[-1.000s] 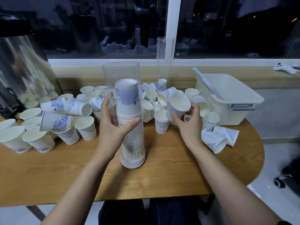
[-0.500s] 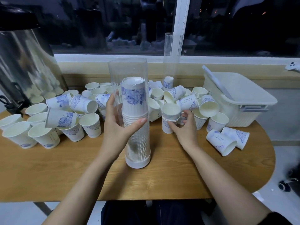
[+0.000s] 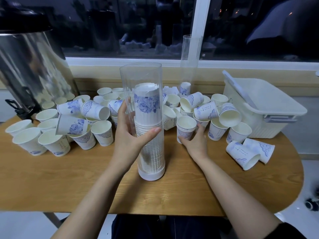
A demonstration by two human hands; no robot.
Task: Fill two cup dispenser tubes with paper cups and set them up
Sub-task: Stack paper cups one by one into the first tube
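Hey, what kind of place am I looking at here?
Probably an office pantry or break room: a steel hot-water urn, heaps of paper cups on a wooden table, and a part-filled cup dispenser tube.

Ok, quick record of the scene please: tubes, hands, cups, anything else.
near tube: upright on table, part-filled with stacked cups, room on top
far tube: upright at back, looks nearly empty
left hand: grips near tube
right hand: holds short cup stack on table
loose cups: many, upright and tipped
other: metal urn left, white basket right
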